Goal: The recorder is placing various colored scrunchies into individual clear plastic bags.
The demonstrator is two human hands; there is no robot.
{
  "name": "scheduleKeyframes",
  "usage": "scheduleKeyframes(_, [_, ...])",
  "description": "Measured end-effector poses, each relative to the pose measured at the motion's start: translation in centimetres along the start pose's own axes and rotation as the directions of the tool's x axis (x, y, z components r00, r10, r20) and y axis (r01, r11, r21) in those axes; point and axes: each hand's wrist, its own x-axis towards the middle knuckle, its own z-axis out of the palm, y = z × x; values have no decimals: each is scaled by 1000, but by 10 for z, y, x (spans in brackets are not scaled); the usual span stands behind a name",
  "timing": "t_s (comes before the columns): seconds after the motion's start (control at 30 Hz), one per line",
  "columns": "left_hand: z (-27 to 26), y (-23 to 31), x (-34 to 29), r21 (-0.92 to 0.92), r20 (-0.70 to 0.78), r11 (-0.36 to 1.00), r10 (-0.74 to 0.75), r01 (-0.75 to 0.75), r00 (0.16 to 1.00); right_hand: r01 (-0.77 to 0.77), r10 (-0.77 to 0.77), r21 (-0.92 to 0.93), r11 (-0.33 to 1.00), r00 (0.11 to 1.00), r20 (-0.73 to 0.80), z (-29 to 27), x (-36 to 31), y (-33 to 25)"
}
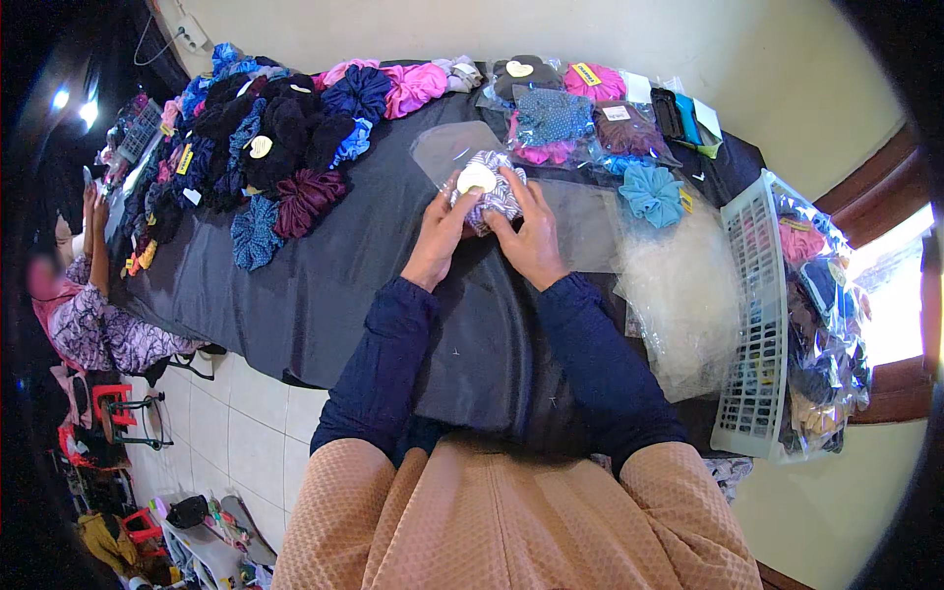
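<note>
Between my two hands is a grey-and-white patterned scrunchie (502,187) with a round cream tag (477,178) on its front. My left hand (440,228) grips it from the left, thumb near the tag. From the right, my right hand (531,231) closes on it with the fingers over its top edge. A clear plastic bag (447,147) lies just behind the scrunchie, partly covered by it and by my left fingers. More flat clear bags (575,224) lie to the right of my right hand.
A black-covered table (324,285) holds a heap of dark scrunchies (261,133) at left and bagged scrunchies (554,116) at the back. A light blue scrunchie (651,195) lies beside a plastic-bag pile (680,295). The white basket (752,324) at right holds packed ones. Another person (88,305) sits far left.
</note>
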Motion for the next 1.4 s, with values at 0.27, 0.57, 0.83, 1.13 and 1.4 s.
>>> scheduleKeyframes(0.27, [5, -10, -1, 132, 134, 991, -5, -13, 991, -50, 48, -12, 999, 991, -127, -1, 1, 0])
scheduleKeyframes(0.57, [12, -8, -3, 130, 170, 991, -5, -17, 985, -99, 102, 26, 995, 970, -219, -1, 2, 8])
scheduleKeyframes(0.83, [9, -16, 1, 218, 164, 953, 178, -211, 970, -192, 195, 35, 981, 955, -222, -1, 2, 6])
scheduleKeyframes(1.13, [11, -14, -2, 143, 182, 979, 117, -144, 976, -253, 255, 39, 967, 934, -251, -2, 4, -2])
scheduleKeyframes(1.4, [1, -5, 7, 39, -143, 988, 153, -149, 978, -49, 51, 17, 999, 986, -158, -7, 2, 5])
